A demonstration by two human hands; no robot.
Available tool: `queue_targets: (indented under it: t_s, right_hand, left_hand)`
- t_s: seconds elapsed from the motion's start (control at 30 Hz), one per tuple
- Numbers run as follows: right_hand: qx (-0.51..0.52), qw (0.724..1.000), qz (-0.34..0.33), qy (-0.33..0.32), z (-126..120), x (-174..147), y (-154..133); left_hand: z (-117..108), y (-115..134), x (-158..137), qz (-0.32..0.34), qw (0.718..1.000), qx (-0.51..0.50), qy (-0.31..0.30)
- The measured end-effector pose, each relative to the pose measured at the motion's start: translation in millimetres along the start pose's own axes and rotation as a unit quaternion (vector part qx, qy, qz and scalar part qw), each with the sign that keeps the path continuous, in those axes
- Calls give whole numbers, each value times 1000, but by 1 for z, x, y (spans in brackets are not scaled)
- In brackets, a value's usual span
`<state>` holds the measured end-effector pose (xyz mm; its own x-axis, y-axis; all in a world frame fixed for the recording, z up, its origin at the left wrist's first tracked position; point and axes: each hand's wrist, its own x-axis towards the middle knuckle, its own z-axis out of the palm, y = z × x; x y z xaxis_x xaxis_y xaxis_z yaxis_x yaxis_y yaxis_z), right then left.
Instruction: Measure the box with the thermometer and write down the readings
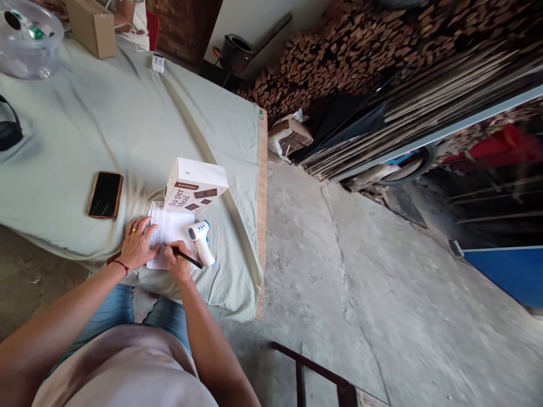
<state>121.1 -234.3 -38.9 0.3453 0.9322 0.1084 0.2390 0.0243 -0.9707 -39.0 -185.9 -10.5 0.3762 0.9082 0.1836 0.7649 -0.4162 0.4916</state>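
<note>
My right hand (pixel 179 262) grips a black pen (pixel 189 259), its tip down on a sheet of paper (pixel 177 227) that bears lines of writing on its left part. My left hand (pixel 138 243) lies flat with fingers spread across the left edge of the paper. Just right of the sheet, close to my right hand, lies a white and blue infrared thermometer (pixel 202 242). A white "Super Meal" box (pixel 195 183) stands at the far edge of the paper and covers part of it. To the left is a dark-screened smartphone (pixel 106 195).
A pale green cloth (pixel 139 124) covers the table. Toward its far end are a small white box (pixel 158 63), a cardboard box (pixel 92 28) with a person behind it, and a clear plastic tub (pixel 31 53). Headphones (pixel 9 127) lie at the left. Stacked firewood (pixel 339 56) lines the wall.
</note>
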Motion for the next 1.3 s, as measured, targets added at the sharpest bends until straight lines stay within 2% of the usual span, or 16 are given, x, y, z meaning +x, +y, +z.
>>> queue_targets:
  t_s: [0.1, 0.37, 0.6, 0.77, 1.17, 1.3]
  right_hand:
    - [-15, 1000, -23, -4, -1, -1, 1]
    - [-41, 999, -15, -16, -1, -1, 0]
    - [-54, 998, -43, 0, 0, 0, 0]
    - [-61, 998, -29, -14, -2, 0, -1]
    - [-33, 999, -20, 13, 0, 0, -2]
    - [-39, 999, -18, 2, 0, 0, -1]
  left_hand:
    - [0, 0, 1, -3, 1000, -6, 0]
    - [1, 0, 1, -4, 1000, -19, -9]
    - [2, -2, 1, 0, 1000, -17, -8]
    - [1, -1, 1, 3, 1000, -8, -6]
    - [0, -1, 1, 1, 1000, -9, -10]
    - [-1, -1, 2, 4, 1000, -1, -9]
